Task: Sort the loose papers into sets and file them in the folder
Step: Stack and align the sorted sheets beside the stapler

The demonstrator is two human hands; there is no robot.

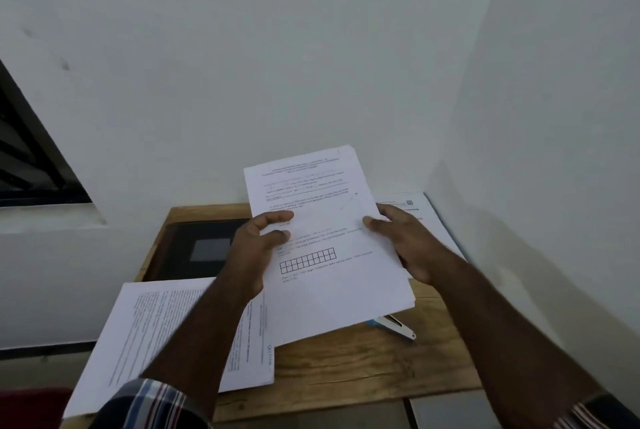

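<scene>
Left hand and right hand each pinch a side edge of the held paper stack above the worktop; square edges before laying it by the near-left papers, dark folder behind.

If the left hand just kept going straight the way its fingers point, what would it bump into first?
The left hand already has its grip on the held stack of papers, with its fingers pointing right across the sheet. Going on, it would probably meet the right hand on the opposite edge, though depth is unclear.
</scene>
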